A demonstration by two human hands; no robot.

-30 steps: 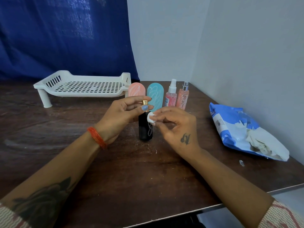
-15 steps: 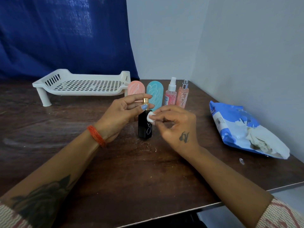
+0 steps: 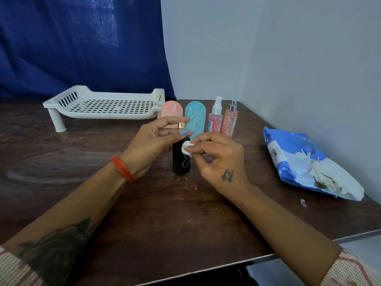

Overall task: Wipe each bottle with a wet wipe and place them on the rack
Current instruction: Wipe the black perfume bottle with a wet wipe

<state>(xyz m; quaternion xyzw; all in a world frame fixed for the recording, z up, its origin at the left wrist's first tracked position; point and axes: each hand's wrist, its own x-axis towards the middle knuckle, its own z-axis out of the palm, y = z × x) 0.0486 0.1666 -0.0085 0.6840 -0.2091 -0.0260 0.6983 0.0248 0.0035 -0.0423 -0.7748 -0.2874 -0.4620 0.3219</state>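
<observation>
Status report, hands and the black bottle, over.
Left hand pinches black bottle at gold cap. Right hand presses wet wipe to it. Rack empty. No obstruction.

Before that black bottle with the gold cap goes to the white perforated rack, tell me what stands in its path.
Nothing visible blocks it. The black gold-capped bottle stands on the brown table; bare tabletop lies between it and the white perforated rack. The pink flat bottle stands against the rack's right end, beside the route.

I saw a plain room corner, likely a home setup: dark wooden table [image 3: 144, 213] pushed against bare pale walls [image 3: 309, 58], blue curtain [image 3: 72, 42] behind, white plastic rack [image 3: 61, 102], cosmetic spray bottles [image 3: 215, 118], opened wipes pack [image 3: 288, 157].
</observation>
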